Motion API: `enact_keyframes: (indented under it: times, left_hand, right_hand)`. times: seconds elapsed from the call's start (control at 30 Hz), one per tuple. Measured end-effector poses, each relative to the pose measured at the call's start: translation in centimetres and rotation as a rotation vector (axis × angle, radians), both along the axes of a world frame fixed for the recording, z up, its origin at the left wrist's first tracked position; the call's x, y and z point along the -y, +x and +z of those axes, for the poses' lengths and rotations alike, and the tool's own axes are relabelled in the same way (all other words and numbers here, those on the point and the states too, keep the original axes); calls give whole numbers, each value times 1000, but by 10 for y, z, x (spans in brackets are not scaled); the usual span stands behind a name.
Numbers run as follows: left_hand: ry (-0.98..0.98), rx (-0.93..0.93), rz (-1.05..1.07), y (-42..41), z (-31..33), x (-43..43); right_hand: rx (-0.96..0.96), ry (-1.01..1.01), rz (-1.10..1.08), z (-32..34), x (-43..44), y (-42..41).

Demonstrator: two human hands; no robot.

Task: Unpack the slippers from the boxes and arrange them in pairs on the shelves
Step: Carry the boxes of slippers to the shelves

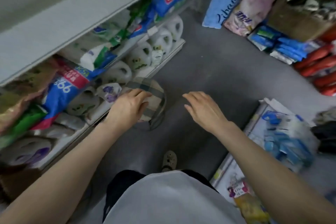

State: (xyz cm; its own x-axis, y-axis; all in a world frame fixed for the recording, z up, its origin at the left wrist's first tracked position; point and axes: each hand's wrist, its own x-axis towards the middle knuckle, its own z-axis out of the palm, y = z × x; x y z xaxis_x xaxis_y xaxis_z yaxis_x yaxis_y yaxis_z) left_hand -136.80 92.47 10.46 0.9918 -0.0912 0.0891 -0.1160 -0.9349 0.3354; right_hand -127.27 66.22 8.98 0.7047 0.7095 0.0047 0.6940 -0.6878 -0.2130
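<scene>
From the head view, looking down, the left hand (pixel 127 107) holds a slipper (pixel 155 94). The slipper is beige with grey checks and has a grey sole. The left fingers (pixel 142 94) are curled over its top and clamp it. The slipper is in the air just in front of the low shelf (pixel 174 46), right by the shelf's edge and above the grey floor (pixel 209 63). I cannot tell if a second slipper sits under it. The right hand (pixel 203 109) hangs over the floor, a little way to the right of the slipper and not touching it. Its fingers (pixel 190 96) are spread apart and hold nothing. On the low shelf stand white jugs (pixel 163 39) in a row. Above them lie blue and green packs (pixel 169 0). Across the floor on the right are a light blue pack (pixel 223 2) and red packs (pixel 323 65). Near the bottom, one foot in a pale shoe (pixel 169 159) stands on the floor.
</scene>
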Motion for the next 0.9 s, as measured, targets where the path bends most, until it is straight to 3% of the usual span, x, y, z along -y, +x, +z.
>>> enact_keyframes:
  times: [0.4, 0.6, 0.9]
  left_hand:
    - [-10, -25, -241, 302, -13, 110]
    - [-105, -39, -352, 467, -24, 158]
    - [-64, -47, -462, 713, -25, 301]
  right_hand:
    - [76, 14, -367, -17, 155, 220]
    - [42, 8, -552, -28, 210, 348]
    - [43, 43, -782, -31, 330, 520]
